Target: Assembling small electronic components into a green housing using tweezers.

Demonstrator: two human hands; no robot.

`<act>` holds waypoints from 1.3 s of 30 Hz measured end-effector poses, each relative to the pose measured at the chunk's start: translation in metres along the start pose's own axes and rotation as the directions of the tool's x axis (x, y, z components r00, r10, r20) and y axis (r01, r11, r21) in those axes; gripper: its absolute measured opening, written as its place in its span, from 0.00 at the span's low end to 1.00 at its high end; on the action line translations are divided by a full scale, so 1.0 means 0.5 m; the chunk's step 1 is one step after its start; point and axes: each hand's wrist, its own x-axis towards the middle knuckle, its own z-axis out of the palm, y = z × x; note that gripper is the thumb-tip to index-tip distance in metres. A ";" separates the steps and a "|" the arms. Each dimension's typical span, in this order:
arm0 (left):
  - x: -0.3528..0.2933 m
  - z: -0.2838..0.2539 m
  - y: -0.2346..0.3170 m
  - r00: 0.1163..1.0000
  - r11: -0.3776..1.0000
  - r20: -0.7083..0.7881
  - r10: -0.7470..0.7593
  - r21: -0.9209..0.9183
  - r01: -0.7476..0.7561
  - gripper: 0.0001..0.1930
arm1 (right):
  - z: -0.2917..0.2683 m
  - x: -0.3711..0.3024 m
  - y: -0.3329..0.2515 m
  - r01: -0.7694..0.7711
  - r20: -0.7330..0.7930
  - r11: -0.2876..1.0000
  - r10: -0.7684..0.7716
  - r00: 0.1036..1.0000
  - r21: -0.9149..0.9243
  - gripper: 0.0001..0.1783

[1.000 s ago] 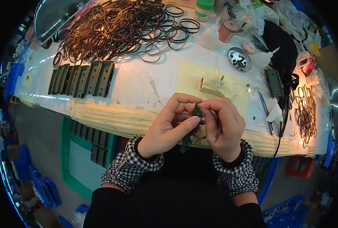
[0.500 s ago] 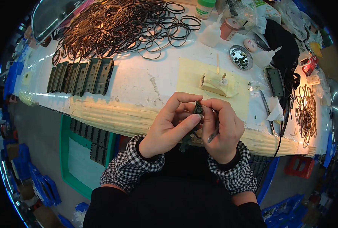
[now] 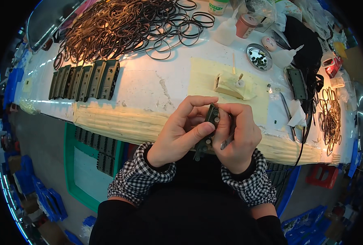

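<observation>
My left hand [image 3: 174, 134] grips a long, narrow dark green plastic part with small round wheels [image 3: 203, 143], thumb on its side and index finger at its far end. The part points down toward my body, and my fingers hide much of it. My right hand [image 3: 243, 136] is closed against the same part, fingertips pinching near its far end. A slim metal tool [image 3: 227, 143], perhaps tweezers, is tucked in the right palm. Just beyond the hands, a cream block with a small white cup [image 3: 230, 85] rests on a yellow sheet [image 3: 202, 75].
Similar green parts [image 3: 85, 83] stand in a row at left, below a heap of dark rubber loops [image 3: 120, 28]. A round metal dish [image 3: 259, 57] holds small green pieces. Tweezers [image 3: 286, 107] and more loops [image 3: 330, 116] lie at right. A green tray [image 3: 70, 175] sits below the table.
The green part has turned in my hands, so its wheeled side shows more. Both hands keep hold of it. The view has shifted slightly.
</observation>
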 end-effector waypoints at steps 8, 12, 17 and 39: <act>-0.003 -0.013 0.000 0.998 0.999 0.046 -0.038 -0.015 0.039 0.26 | -0.016 0.015 0.000 -0.076 0.088 0.996 0.072 0.994 0.052 0.05; 0.000 -0.011 0.004 0.998 0.999 0.060 -0.036 -0.036 0.039 0.25 | -0.020 0.010 -0.003 -0.120 0.085 0.990 0.114 0.990 0.069 0.04; -0.001 -0.013 0.003 0.997 0.996 0.048 -0.060 -0.062 0.063 0.24 | -0.011 -0.003 0.000 -0.017 0.005 1.000 0.016 1.000 0.024 0.04; 0.000 -0.012 0.017 0.987 0.990 0.073 -0.141 -0.003 0.142 0.19 | -0.032 0.007 0.012 0.077 0.095 0.995 -0.083 0.992 0.064 0.05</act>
